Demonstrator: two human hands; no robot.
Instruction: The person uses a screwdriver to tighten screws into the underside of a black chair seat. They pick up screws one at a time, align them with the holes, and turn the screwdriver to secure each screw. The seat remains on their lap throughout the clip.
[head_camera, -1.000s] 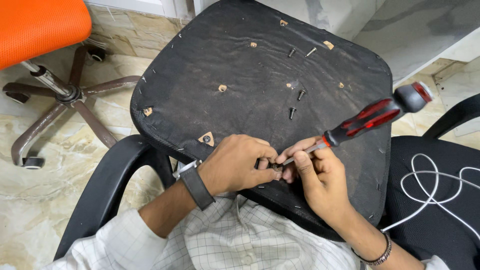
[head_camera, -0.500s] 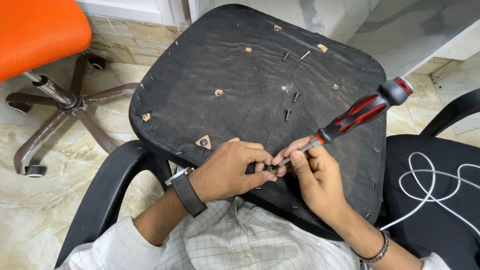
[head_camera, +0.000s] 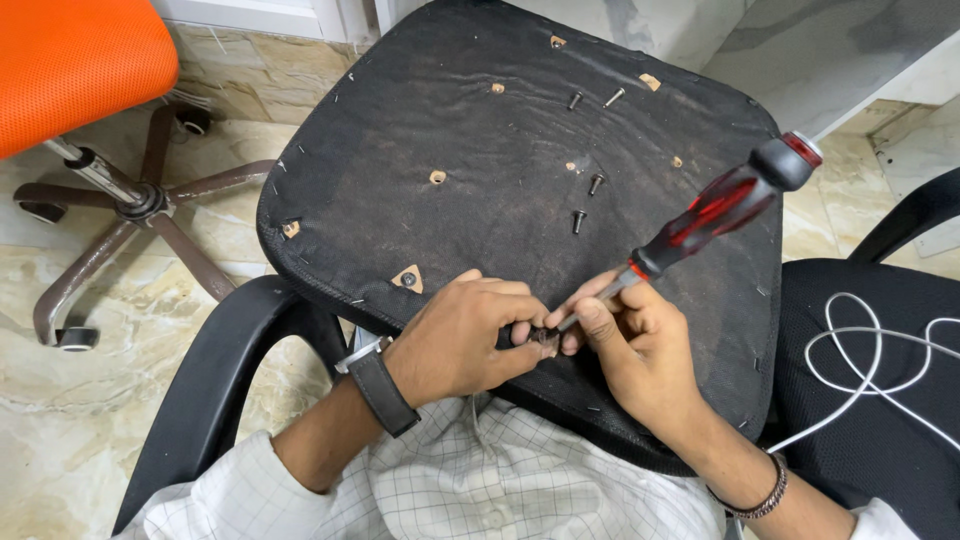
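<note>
Near the front edge of the upturned chair seat (head_camera: 480, 230), just left of its middle, a small dark screw (head_camera: 547, 337) sits pinched between the fingertips of the left hand (head_camera: 462, 340), which is closed around it, while the right hand (head_camera: 640, 350) is clamped on the metal shaft of a red-and-black screwdriver (head_camera: 715, 210) whose tip meets the screw and whose handle slants up toward the seat's right edge. Such a screw is likely light, hard and easy to let slip, so it is best held by its sides close to the head, as the fingertips do; the screwdriver is stiff, with a grippy moulded handle that would give more turning force than the bare shaft. Farther up the black fabric underside lie four loose dark screws (head_camera: 579, 220), two near the middle and two toward the back edge, among pale holes and a triangular wooden patch (head_camera: 407, 278) near the front-left corner. A dark watch (head_camera: 383, 388) wraps the left wrist and a beaded bracelet (head_camera: 760, 495) the right. Off the seat's right edge a white cable (head_camera: 870, 350) loops on a black chair, and to the left stands an orange chair (head_camera: 80, 60) on marble floor. Compared with a second ago, both hands hold the same grip, the screwdriver's handle sits a little lower and more to the left, and the loose screws have not moved.
</note>
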